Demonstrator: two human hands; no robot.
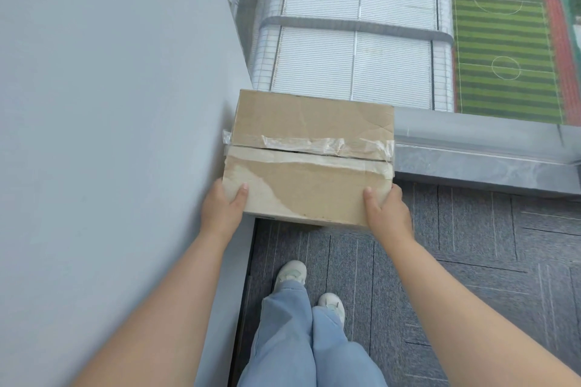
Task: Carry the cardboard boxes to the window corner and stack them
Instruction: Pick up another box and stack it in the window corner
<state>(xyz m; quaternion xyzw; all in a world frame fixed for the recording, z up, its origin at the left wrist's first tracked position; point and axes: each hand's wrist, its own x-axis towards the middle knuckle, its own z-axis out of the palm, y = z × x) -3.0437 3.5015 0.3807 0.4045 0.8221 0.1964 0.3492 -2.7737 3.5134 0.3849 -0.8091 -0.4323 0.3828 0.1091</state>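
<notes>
Brown rectangular cardboard box, its top seam patched with crinkled clear tape, sits at the far left corner of the grey carpeted floor, against the grey wall and window sill. What lies under it is hidden. The left hand and right hand each clamp a near corner, thumb on top. It looks light but worn, so support from underneath seems safer than squeezing the loose flaps.
</notes>
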